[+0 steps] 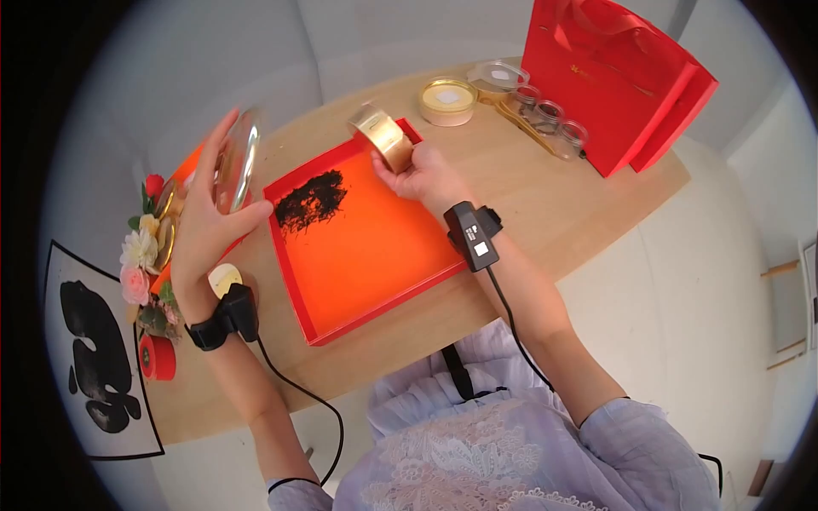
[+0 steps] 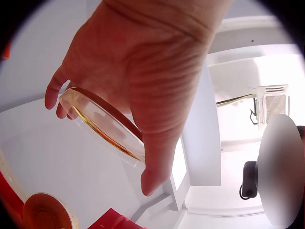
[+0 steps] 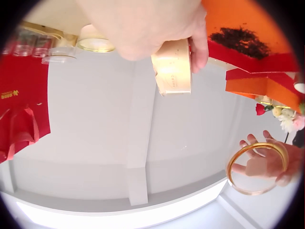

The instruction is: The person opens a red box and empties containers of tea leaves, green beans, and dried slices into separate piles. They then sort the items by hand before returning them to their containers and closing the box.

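In the head view, my right hand [image 1: 430, 180] grips a round gold tin [image 1: 381, 136], tilted on its side over the far edge of a shallow red box [image 1: 375, 277] with an orange inside. A heap of dark, shredded leaves [image 1: 313, 200] lies in the box's far left corner. Up to the left, my left hand [image 1: 204, 221] holds a clear round lid [image 2: 105, 126] with a gold rim, thumb on one edge and fingers on the other. The right wrist view shows this clear lid [image 3: 256, 167] raised well away from the gold tin [image 3: 172, 69]. The tin's inside is hidden.
A lidded round tin [image 1: 447, 102], small clear jars [image 1: 569, 139] and wooden tongs [image 1: 521, 128] stand at the back right beside red paper bags [image 1: 601, 94]. Artificial flowers [image 1: 136, 251], a red roll [image 1: 158, 358] and a pale yellow disc [image 1: 226, 278] line the left side.
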Motion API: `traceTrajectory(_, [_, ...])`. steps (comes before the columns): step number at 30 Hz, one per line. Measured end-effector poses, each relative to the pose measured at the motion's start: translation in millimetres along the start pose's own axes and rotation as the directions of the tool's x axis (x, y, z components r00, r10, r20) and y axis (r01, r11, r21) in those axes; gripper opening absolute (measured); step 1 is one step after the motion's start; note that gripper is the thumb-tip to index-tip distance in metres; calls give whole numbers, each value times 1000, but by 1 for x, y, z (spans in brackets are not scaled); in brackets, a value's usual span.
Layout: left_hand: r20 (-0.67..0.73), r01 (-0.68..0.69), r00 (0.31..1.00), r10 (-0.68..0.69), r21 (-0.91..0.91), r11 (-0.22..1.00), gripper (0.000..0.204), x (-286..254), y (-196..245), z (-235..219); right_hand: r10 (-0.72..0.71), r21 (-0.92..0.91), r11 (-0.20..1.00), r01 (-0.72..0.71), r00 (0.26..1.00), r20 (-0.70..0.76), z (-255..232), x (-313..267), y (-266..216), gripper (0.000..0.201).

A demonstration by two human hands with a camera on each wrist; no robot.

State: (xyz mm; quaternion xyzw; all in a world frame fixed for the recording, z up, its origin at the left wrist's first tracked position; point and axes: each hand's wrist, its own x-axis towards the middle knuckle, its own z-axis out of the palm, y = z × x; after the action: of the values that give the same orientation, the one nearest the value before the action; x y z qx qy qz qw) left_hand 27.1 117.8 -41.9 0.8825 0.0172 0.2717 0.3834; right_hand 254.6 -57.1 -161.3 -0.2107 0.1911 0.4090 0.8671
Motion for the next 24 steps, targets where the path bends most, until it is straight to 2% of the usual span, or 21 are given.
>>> traceTrajectory(2, [11,-16,1000,16,37,999,112,0,4,-1,36,106,994,-38,999,19,0,-1,4,41])
traceTrajectory(4, [6,23,1000,-23,46,999,113,0,10,0,40,121,992,-43,999,30,1,-1,3,40])
traceTrajectory(6, [19,38,999,-38,10,999,113,1,11,2,67,339,936,-92,994,84,0,0,1,39])
traceTrajectory(9, [28,64,998,-64,12,998,114,0,8,1,88,386,913,-134,987,135,-3,3,-1,37])
traceTrajectory(11, [34,-15,999,11,108,994,115,3,3,0,95,396,908,-140,987,133,0,-3,3,36])
traceTrajectory(12, [30,-10,1000,6,111,994,115,2,3,1,97,403,904,-140,987,127,1,-6,5,35])
traceTrajectory(14, [54,29,998,-32,56,998,114,1,6,2,113,395,904,-163,983,145,0,-8,7,35])
traceTrajectory(16, [56,6,998,-10,65,998,114,3,4,1,120,382,907,-176,979,166,4,-9,6,35])
traceTrajectory(18, [63,-16,998,11,76,997,114,1,2,1,85,415,897,-150,981,172,8,-12,8,35])
traceTrajectory(21, [32,27,999,-27,16,1000,115,1,3,1,43,464,880,-103,989,138,3,-5,8,35])
traceTrajectory(24, [38,43,998,-44,19,999,115,-2,3,-1,70,465,874,-139,984,163,3,-7,7,35])
